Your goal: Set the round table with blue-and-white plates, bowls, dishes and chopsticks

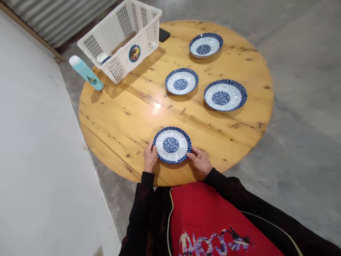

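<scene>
A blue-and-white patterned plate (171, 145) is at the near edge of the round wooden table, in front of my body. My left hand (150, 156) grips its left rim, thumb on top. On the opposite side, my right hand (199, 160) holds the lower right rim with the thumb over the edge and the fingers partly hidden beneath. Three more dishes of the same pattern lie farther off: one dish (182, 81) near the middle, another dish (225, 95) to its right, and a third dish (205, 45) toward the back.
The round wooden table (128, 124) carries a white plastic basket (145, 37) at the back left, with a brown stick-like item and a patterned dish inside. Left of it stands a turquoise bottle (86, 73). A dark flat object (164, 35) lies beside the basket. A white wall (39, 142) borders the left.
</scene>
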A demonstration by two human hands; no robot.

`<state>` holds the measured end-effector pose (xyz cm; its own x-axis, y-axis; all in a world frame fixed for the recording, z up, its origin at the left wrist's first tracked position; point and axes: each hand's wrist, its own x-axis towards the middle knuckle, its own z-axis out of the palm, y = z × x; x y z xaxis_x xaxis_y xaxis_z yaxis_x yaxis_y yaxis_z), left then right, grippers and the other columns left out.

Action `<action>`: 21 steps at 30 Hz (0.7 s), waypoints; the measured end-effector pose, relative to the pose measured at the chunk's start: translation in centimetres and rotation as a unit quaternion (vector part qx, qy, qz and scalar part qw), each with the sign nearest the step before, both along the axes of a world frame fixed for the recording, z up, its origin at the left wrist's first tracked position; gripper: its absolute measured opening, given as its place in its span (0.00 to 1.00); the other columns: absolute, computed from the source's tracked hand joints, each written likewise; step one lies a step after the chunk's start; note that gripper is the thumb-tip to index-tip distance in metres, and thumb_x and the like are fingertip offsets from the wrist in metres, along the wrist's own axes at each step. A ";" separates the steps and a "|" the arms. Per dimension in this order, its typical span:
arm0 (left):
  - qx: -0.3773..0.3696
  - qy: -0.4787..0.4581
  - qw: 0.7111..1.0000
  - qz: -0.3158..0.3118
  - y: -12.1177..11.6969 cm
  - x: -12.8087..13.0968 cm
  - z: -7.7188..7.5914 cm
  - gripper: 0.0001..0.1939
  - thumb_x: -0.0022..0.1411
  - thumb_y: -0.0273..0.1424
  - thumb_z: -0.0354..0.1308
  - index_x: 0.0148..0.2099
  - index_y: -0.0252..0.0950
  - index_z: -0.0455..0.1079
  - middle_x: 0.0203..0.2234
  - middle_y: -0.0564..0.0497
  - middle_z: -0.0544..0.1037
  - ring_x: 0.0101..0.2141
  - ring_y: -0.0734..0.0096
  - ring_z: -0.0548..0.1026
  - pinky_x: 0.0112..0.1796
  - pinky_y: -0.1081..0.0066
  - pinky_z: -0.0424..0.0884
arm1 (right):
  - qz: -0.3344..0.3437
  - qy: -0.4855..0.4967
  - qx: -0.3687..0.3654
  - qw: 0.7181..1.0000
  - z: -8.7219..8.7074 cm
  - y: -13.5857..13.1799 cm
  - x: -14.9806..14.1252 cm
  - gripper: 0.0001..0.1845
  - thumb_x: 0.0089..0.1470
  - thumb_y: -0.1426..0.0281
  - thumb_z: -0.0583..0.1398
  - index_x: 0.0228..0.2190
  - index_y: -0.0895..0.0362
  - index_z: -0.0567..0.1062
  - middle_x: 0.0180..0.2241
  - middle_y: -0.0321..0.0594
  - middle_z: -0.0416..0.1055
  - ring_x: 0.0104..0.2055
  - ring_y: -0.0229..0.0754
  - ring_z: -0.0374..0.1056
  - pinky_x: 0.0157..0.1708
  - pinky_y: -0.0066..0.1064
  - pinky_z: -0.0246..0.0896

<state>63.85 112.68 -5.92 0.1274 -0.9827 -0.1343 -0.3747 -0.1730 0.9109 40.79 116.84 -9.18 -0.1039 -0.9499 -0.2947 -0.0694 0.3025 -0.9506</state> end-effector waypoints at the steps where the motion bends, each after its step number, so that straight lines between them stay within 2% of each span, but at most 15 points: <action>1: -0.004 0.002 1.000 -0.004 -0.1 0.0 0.0 0.16 0.66 0.29 0.51 0.51 0.36 0.77 0.45 0.46 0.83 0.47 0.59 0.79 0.51 0.65 0.72 | -0.001 0.008 -0.005 1.000 0.0 0.0 0.0 0.16 0.48 0.59 0.62 0.34 0.57 0.80 0.33 0.43 0.80 0.37 0.50 0.73 0.41 0.40 0.69; 8: -0.008 0.015 1.000 -0.023 -1.1 -0.1 -0.1 0.16 0.65 0.28 0.52 0.49 0.36 0.78 0.47 0.44 0.83 0.49 0.57 0.79 0.52 0.63 0.73 | -0.015 0.031 -0.017 0.999 -0.2 -0.2 0.0 0.16 0.48 0.60 0.60 0.33 0.57 0.80 0.31 0.42 0.78 0.36 0.50 0.72 0.41 0.40 0.68; 12: -0.006 0.002 1.000 -0.029 -1.6 -0.2 -0.3 0.16 0.64 0.27 0.51 0.48 0.36 0.78 0.46 0.45 0.84 0.48 0.58 0.79 0.51 0.63 0.73 | -0.022 0.036 -0.018 0.999 -0.4 -0.3 0.0 0.17 0.48 0.59 0.60 0.34 0.57 0.80 0.33 0.43 0.80 0.36 0.51 0.73 0.40 0.40 0.68; 16: -0.003 -0.020 0.999 -0.037 -1.9 -0.1 -0.5 0.16 0.64 0.27 0.51 0.48 0.36 0.78 0.44 0.46 0.83 0.46 0.59 0.79 0.50 0.65 0.73 | -0.025 0.041 -0.017 0.999 -0.7 -0.3 -0.3 0.16 0.47 0.57 0.61 0.31 0.57 0.78 0.29 0.42 0.78 0.34 0.49 0.71 0.39 0.39 0.68; 21: -0.006 -0.027 0.998 -0.058 -2.1 0.1 -0.5 0.15 0.65 0.28 0.51 0.48 0.36 0.77 0.44 0.45 0.83 0.45 0.60 0.78 0.49 0.65 0.73 | -0.025 0.041 -0.021 0.999 -0.7 -0.2 -0.2 0.15 0.48 0.57 0.62 0.31 0.56 0.78 0.29 0.41 0.77 0.35 0.49 0.71 0.40 0.38 0.69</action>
